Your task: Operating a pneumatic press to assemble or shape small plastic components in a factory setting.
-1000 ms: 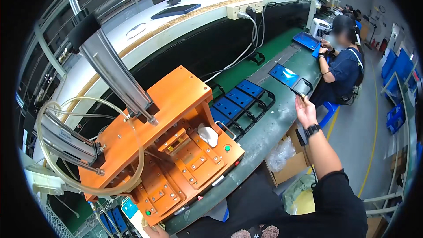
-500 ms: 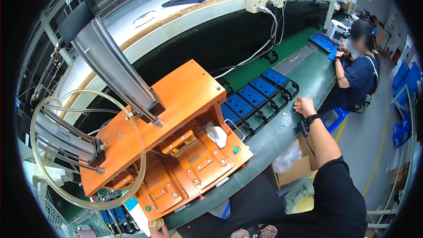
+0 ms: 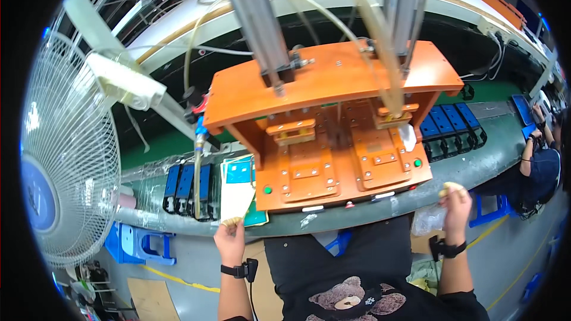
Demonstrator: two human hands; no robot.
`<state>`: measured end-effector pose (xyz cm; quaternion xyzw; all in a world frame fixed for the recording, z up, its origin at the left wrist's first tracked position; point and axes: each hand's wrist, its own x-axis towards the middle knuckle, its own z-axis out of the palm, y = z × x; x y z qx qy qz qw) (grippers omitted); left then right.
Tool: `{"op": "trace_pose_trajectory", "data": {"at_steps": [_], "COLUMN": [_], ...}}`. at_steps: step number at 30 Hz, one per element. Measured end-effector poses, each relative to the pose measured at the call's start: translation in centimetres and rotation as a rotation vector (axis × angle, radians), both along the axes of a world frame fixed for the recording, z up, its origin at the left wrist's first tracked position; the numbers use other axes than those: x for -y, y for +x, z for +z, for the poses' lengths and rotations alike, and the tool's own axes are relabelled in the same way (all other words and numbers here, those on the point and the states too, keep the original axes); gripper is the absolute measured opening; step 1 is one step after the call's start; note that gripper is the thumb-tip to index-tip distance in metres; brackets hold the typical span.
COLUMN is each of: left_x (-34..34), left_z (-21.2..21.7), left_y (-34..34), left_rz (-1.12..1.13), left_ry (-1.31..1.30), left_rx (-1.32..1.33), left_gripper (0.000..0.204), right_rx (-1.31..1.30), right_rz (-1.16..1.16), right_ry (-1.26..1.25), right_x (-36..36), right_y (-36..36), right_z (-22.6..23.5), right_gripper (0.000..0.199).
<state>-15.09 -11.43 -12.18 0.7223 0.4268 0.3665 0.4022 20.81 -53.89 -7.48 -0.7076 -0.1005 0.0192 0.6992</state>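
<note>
My left hand [image 3: 230, 242], with pale yellow covers on its fingertips, pinches the near end of a white sheet [image 3: 237, 199]. Blue-green sheets [image 3: 239, 172] lie with it, at the left side of an orange press [image 3: 333, 86]. Off the press's front right corner, my right hand [image 3: 457, 207] is raised over the bench edge with its fingers drawn together; nothing shows in them. It also wears yellow fingertip covers. Inside the press are two orange fixture plates [image 3: 307, 172], and a crumpled white piece [image 3: 407, 137] sits at the right one.
Blue panels in black frames stand in rows left [image 3: 188, 181] and right [image 3: 450, 120] of the press. A large fan [image 3: 71, 154] is at far left. Air tubes hang over the press. At far right a co-worker [image 3: 544, 169] sits by a blue tray [image 3: 522, 109].
The view has swung left, bringing the fan and whole press front into sight. My left hand now shows fully at the white sheet. My right hand remains raised at the bench's right.
</note>
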Motion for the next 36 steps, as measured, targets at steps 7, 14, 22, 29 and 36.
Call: {"op": "trace_pose_trajectory", "data": {"at_steps": [7,14,22,29,36], "left_x": [4.4,12.9,10.8,11.8,12.2], "left_z": [5.6,3.5,4.6,3.7,5.5], "left_y": [-3.1,-4.4,-2.2,0.2,2.8], "left_rz": [-0.137,-0.509,-0.279,-0.320,-0.423], "left_ry": [0.468,0.351,0.360,0.091,-0.704], "left_rx": [-0.123,-0.126,-0.059,0.163,0.898], "left_gripper": [0.016,0.037,0.037,0.014,0.015], "right_rx": [-0.665,-0.815,0.046,0.417,-0.230], "right_rz": [1.294,1.068,1.139,0.993,0.097], "right_ry": [0.087,-0.003,-0.253,-0.397,-0.096], "right_x": [-18.3,-27.8,-23.6,-18.8,3.3], "right_y": [-16.6,-21.4,-22.8,-19.8,-8.8], "right_z": [-2.5,-6.2,-0.1,0.6,-6.5], "right_gripper": [0.042,0.017,0.023,0.021,0.014]}}
